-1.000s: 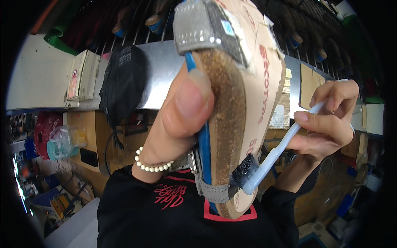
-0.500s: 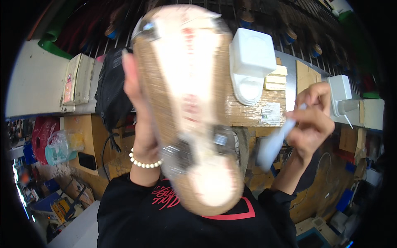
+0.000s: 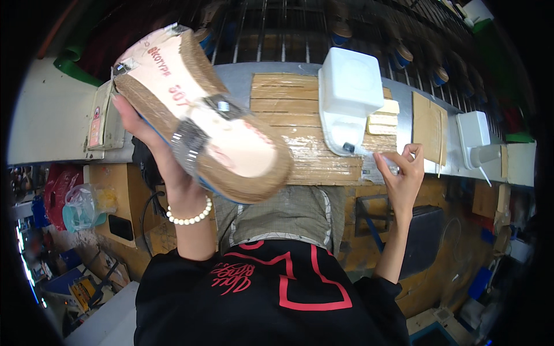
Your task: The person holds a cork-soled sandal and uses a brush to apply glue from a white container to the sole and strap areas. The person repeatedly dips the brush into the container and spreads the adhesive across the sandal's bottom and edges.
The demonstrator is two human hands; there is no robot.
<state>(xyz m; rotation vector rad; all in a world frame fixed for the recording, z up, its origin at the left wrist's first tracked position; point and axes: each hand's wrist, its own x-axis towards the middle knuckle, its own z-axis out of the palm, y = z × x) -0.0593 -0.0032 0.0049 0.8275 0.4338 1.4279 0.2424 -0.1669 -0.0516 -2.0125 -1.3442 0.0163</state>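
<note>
My left hand [image 3: 167, 155] grips a sandal sole [image 3: 190, 63] by its side and holds it up, tilted, at the left. The sole has a pale face with red print, a brown rim, dark strap ends folded over its edges and blue along the underside. My right hand [image 3: 401, 173] is closed in a pinch on the pale, thin handle of a small brush [image 3: 350, 148]. The brush's dark tip lies at the round cup of a white pot [image 3: 351, 81] with a square tank. The tip is slightly blurred, and I cannot tell how deep it sits.
The pot stands on a taped cardboard sheet [image 3: 277, 101] beside a yellowish block stack [image 3: 383, 117]. Another white pot [image 3: 474, 130] stands further right. A metal rack [image 3: 271, 34] holding shoes lies behind the bench. At left are a box [image 3: 103, 118] and a phone [image 3: 120, 227].
The sole has moved left, turned and come away from in front of my chest. My right hand has moved left, bringing the brush from beside the bench to the pot's cup.
</note>
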